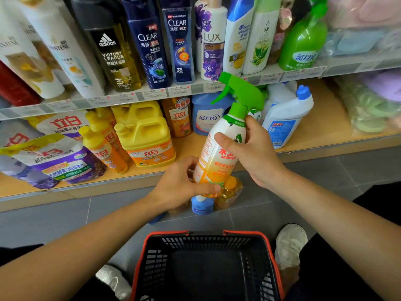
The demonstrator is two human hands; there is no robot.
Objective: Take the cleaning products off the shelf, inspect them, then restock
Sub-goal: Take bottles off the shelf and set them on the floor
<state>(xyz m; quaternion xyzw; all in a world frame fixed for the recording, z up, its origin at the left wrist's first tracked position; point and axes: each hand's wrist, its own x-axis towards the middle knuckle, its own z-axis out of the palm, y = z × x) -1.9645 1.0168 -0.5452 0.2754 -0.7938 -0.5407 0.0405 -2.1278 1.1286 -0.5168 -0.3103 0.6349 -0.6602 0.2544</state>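
Checker: Spray bottle (219,153) with the green trigger, where is it?

Observer: Centre of the frame, off the shelf. It is held in the air in front of the lower shelf (325,135), leaning a little, with the trigger head up and the nozzle toward the upper left.

Checker: Held by what?

Observer: Both of the person's hands. The left hand (180,185) grips the base, thumb laid across the orange foot of the label and fingers curled round the back. The right hand (253,153) grips the upper body just under the neck, thumb across the front and fingers wrapped behind.

Checker: Underneath?

Observer: On the grey floor, partly hidden by the sprayer and left hand, a blue bottle (201,206) and an amber bottle (230,192) stand side by side. At bottom centre sits a black basket with a red rim (143,253).

Checker: On the shelves?

Observer: Yellow detergent jugs (147,137) are left of centre, with refill pouches (56,157) at far left. A blue detergent bottle (206,116) and a white bottle with a blue cap (284,118) stand behind the sprayer. Shampoo bottles (147,44) line the upper shelf.
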